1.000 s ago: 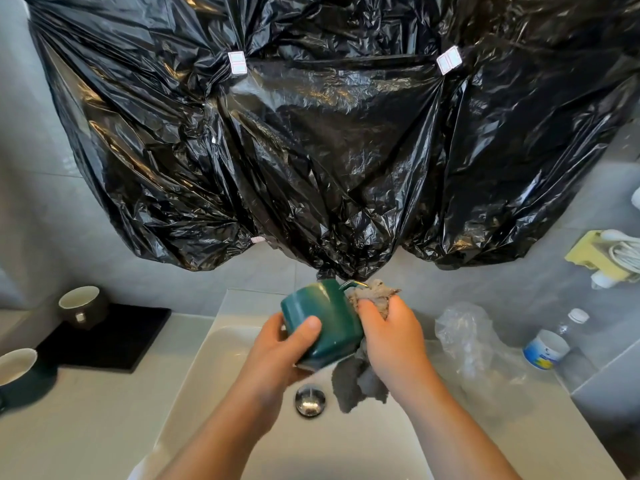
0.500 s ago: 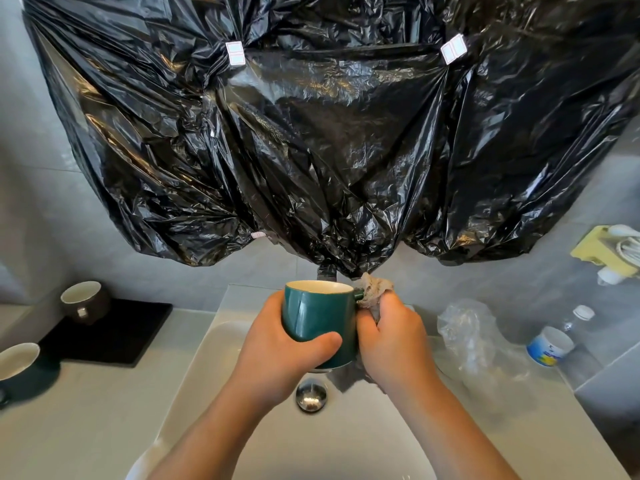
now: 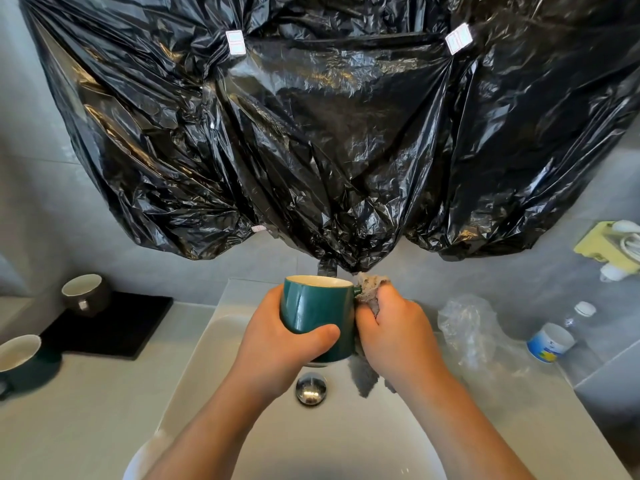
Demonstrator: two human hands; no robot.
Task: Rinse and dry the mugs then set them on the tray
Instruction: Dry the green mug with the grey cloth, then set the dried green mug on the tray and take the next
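At the far left edge of the pale counter (image 3: 86, 410) stands one dark mug (image 3: 19, 358), upright, its pale inside showing. Just right of it lies a single flat black tray (image 3: 114, 327), and a second mug, brown (image 3: 85, 294), sits upright at the tray's far left corner. That makes two mugs on this side, apart from each other. Next comes the white sink (image 3: 207, 358), with one round metal drain stopper (image 3: 311, 389) in its bottom. Above the basin the left hand (image 3: 277, 344) wraps around a third mug, teal (image 3: 317, 320), held upright in the air with the thumb across its near side and the fingers curled behind it. Against the mug's right side, where the handle is, a grey cloth (image 3: 369, 289) is bunched up; the right hand (image 3: 394, 334) clutches it with its fingers closed tight, one end poking out above the fist and another hanging down below. Behind and above both hands, crinkled black plastic sheeting (image 3: 329, 133) covers the wall, carrying two small white labels (image 3: 234, 42). Right of the sink a crumpled clear plastic bag (image 3: 467, 327) lies on the counter, then one clear bottle (image 3: 554, 337) with a white cap. Farthest right, a yellow holder (image 3: 604, 245) is fixed to the grey wall.
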